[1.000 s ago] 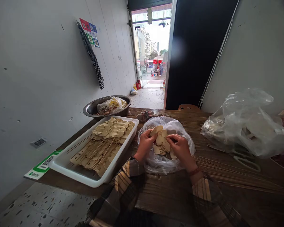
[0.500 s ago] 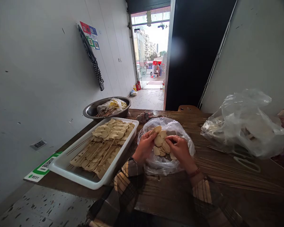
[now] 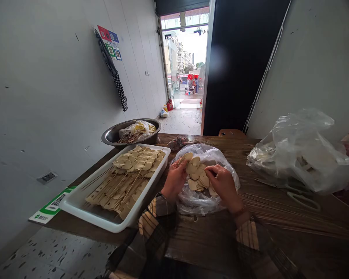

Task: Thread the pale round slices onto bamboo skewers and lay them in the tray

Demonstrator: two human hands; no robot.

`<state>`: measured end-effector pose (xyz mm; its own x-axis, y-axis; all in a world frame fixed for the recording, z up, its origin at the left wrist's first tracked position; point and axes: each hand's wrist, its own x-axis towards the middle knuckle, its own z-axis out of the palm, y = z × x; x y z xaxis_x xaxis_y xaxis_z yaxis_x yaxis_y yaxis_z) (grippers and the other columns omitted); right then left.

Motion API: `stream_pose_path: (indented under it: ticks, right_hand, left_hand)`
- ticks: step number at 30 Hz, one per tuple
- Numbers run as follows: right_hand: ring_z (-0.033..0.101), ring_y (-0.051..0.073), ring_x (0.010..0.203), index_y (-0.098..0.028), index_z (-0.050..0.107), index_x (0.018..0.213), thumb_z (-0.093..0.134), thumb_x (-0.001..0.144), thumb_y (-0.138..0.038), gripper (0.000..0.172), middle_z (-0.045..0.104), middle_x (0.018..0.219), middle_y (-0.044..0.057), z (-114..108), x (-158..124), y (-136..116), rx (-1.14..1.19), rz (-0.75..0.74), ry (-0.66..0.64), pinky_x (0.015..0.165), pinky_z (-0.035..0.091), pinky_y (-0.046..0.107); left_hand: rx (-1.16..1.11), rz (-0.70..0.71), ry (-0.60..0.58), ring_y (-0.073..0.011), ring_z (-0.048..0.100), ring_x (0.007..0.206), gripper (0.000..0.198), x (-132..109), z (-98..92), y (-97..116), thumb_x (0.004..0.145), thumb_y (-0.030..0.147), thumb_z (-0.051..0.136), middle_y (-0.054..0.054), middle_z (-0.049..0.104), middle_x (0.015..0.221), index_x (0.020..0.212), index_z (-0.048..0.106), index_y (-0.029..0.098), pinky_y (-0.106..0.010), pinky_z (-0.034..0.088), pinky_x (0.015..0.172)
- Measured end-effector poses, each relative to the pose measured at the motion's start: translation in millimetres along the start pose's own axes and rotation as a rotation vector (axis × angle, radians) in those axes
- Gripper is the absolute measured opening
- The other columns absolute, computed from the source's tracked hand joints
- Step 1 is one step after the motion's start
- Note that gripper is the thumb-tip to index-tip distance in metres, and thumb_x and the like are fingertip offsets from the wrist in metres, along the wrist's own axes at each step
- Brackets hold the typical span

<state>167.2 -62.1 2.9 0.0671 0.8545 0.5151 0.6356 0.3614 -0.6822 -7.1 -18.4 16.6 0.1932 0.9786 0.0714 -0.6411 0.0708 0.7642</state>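
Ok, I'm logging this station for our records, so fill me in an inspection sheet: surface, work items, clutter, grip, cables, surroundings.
Surface: dark wooden table.
Work items: pale slices in an open plastic bag; white tray of skewered slices to the left.
Clutter: metal bowl behind the tray; scissors and crumpled clear bag at right.
Grip: left hand holds slices; right hand has fingertips pinched, contents unclear.
Cables: pale cable-like strands down the right wall.
Surroundings: doorway ahead; cloth hanging on the left wall.

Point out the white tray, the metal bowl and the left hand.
White tray [image 3: 90,216]: head view, near wall.
Metal bowl [image 3: 112,135]: head view, left inner wall.
Left hand [image 3: 175,181]: head view, middle of the hand.
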Motion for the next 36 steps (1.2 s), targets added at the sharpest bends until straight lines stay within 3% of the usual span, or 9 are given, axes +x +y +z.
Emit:
stream_pose_path:
  ticks: [14, 20, 27, 31, 33, 36]
  right_hand:
    - [0.064, 0.02, 0.078, -0.021, 0.068, 0.082, 0.052, 0.09, -0.024, 0.018, 0.069, 0.085, 0.005, 10, -2, 1, -0.022, -0.047, 0.004, 0.073, 0.046, 0.032]
    - [0.063, 0.021, 0.08, -0.02, 0.068, 0.08, 0.055, 0.089, -0.023, 0.016, 0.068, 0.084, 0.006, 13, -3, 1, 0.01, -0.037, 0.011, 0.075, 0.046, 0.034]
    - [0.063, 0.021, 0.078, -0.019, 0.069, 0.08, 0.056, 0.09, -0.025, 0.017, 0.068, 0.082, 0.006, 12, -3, 0, -0.006, -0.044, 0.013, 0.074, 0.046, 0.034]
    - [0.064, 0.021, 0.079, -0.019, 0.071, 0.083, 0.056, 0.091, -0.03, 0.019, 0.069, 0.084, 0.006, 5, -2, 2, -0.025, -0.051, 0.058, 0.075, 0.046, 0.034]
    - [0.064, 0.022, 0.081, -0.019, 0.072, 0.084, 0.056, 0.091, -0.032, 0.021, 0.07, 0.085, 0.006, 0, 1, 6, -0.04, -0.042, 0.11, 0.076, 0.046, 0.034]
    - [0.064, 0.023, 0.082, -0.02, 0.072, 0.084, 0.057, 0.09, -0.034, 0.021, 0.071, 0.086, 0.007, -6, 4, 12, -0.034, -0.013, 0.172, 0.077, 0.047, 0.035]
  left_hand:
    - [0.072, -0.026, -0.021, -0.0111, 0.062, 0.068, 0.036, -6, 7.5, -8, 0.066, 0.034, 0.085, -0.004, 0.071, 0.082, 0.091, 0.07, 0.012, -0.022, 0.048, 0.065]
    - [0.065, -0.066, -0.066, -0.0148, 0.065, 0.071, 0.038, -9, 9.9, -15, 0.069, 0.037, 0.083, -0.006, 0.073, 0.082, 0.095, 0.069, 0.012, -0.024, 0.049, 0.064]
    - [0.088, -0.077, -0.079, -0.0126, 0.064, 0.065, 0.036, -7, 7.7, -19, 0.069, 0.036, 0.083, -0.005, 0.072, 0.079, 0.092, 0.069, 0.012, -0.023, 0.05, 0.063]
    - [0.105, -0.039, -0.053, -0.0128, 0.065, 0.067, 0.043, -2, 2.8, -14, 0.066, 0.038, 0.084, -0.005, 0.072, 0.084, 0.096, 0.068, 0.013, -0.024, 0.052, 0.065]
    - [0.123, 0.01, -0.008, -0.0146, 0.068, 0.078, 0.044, 0, -0.6, -10, 0.069, 0.039, 0.082, -0.006, 0.072, 0.093, 0.101, 0.066, 0.013, -0.026, 0.054, 0.074]
    - [0.231, 0.049, 0.018, -0.0152, 0.069, 0.078, 0.039, 3, -5.6, -6, 0.075, 0.04, 0.077, -0.007, 0.072, 0.09, 0.101, 0.065, 0.013, -0.028, 0.053, 0.078]
